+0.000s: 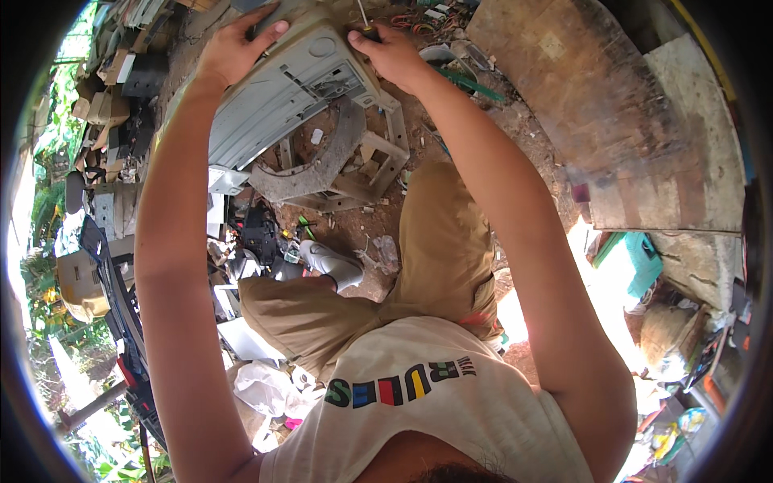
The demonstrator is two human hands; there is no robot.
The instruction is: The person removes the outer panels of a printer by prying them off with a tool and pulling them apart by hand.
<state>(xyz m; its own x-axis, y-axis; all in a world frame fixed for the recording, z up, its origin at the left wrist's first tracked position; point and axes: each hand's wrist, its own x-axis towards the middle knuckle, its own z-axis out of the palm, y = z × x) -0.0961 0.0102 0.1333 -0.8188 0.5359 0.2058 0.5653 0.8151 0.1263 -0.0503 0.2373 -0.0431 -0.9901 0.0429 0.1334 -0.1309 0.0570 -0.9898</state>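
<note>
A grey, boxy metal appliance casing (262, 121) stands tilted in front of me, with a round mark and slots on its panel. On its upper left part lies my left hand (229, 50), fingers stretched out and thumb apart from them. My right hand (392, 58) is closed around a screwdriver (369, 32) by the casing's right corner. The screwdriver's thin metal shaft points away from me; whether its tip touches anything is cut off by the frame's top. Below the casing sits a dusty frame (348, 137) with a large round opening.
Stained wooden boards (580, 88) lean at the right, above a teal container (632, 256). Coloured wires (415, 24) lie beyond my right hand. Stacked scrap (113, 105) lines the left side. Dark parts (262, 229) lie by my shoe (332, 266) on the dirt floor.
</note>
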